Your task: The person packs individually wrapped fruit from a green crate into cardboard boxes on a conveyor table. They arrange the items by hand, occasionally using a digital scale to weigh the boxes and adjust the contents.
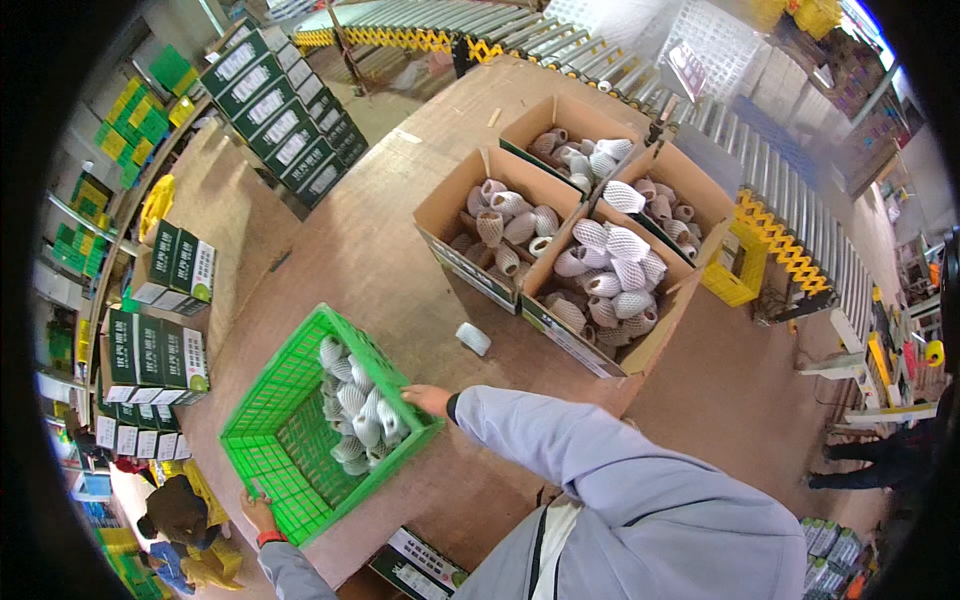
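A green plastic crate stands on the worktable in front of me, tilted across the view. White foam net sleeves are heaped against its right side; its left part shows bare slatted floor. My left hand grips the crate's near left rim. On the opposite rim rests my right hand, thumb and fingers over the edge. A single foam sleeve lies on the tabletop between the crate and a cardboard box. That box and its neighbours hold many more netted pieces; whether fruit sits inside them is hard to tell.
A roller conveyor with yellow lattice sides curves behind the boxes. Stacked dark green cartons stand at the far left, more cartons on the left edge. A yellow crate sits below the conveyor. Another person is at lower left.
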`<state>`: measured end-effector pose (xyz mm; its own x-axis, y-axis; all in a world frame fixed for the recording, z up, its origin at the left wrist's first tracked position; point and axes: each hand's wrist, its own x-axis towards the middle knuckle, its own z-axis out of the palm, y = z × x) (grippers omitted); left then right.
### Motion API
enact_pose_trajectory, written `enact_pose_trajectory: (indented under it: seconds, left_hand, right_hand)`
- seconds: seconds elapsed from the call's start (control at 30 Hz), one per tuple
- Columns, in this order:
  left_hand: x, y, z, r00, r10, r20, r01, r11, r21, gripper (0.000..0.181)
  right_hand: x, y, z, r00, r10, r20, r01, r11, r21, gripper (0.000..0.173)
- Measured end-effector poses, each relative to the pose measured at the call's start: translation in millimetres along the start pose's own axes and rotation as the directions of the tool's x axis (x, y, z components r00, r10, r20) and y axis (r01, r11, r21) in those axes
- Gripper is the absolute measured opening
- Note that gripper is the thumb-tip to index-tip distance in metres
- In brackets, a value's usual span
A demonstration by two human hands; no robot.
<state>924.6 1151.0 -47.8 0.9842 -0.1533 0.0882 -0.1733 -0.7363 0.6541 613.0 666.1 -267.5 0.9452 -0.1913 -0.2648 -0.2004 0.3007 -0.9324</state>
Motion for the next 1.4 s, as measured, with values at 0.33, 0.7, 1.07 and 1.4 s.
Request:
enact_pose_trajectory:
  seconds: [0.33,0.7,1.07,1.4]
  left_hand:
    - [8.8,149.5,124.1,0.91,0.393,-0.134,-0.392,0.919,0.032,0.044]
    - [-358.8,651.2,470.7,0.275,0.834,0.479,-0.669,0.524,-0.527,0.068]
    - [-419.3,696.0,554.1,0.59,0.611,0.527,-0.649,0.748,-0.141,0.058]
    - [-435.4,636.9,548.2,0.754,0.08,0.652,0.529,0.513,-0.676,0.052]
  right_hand:
    - [-272.7,-276.3,-209.0,0.672,-0.728,0.135,0.24,0.042,-0.97,0.031]
    - [-297.1,-316.3,-487.8,0.82,-0.521,-0.236,-0.228,0.082,-0.97,0.054]
    - [-413.8,-273.5,-490.2,0.912,-0.315,-0.263,0.109,0.803,-0.586,0.059]
    - [-346.8,-279.8,-449.9,0.943,0.065,-0.325,-0.305,0.553,-0.775,0.107]
